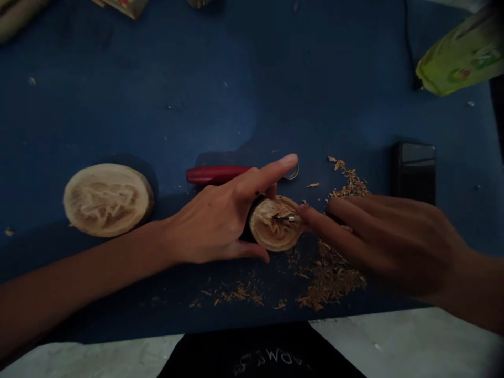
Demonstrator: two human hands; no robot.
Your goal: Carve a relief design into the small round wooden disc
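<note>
A small round wood slice (271, 239) with a carved, rough hollow in its face lies on the blue table. My left hand (214, 218) holds it from the left, thumb along the near edge and bent fingers at the far edge, while the index finger stretches out past it. My right hand (397, 244) grips a carving tool (292, 218), whose metal tip rests in the hollow; most of its handle is hidden by the fingers. Beyond my left hand lies a red-handled tool (218, 174) with a curved metal loop end, partly covered by that hand.
A larger carved wood slice (108, 199) lies at left. Wood shavings (333, 283) are heaped under and around my right hand. A black box-like object (414, 172) stands at right. At the far right are a green-yellow package (460, 60) and a dark cable (409, 47).
</note>
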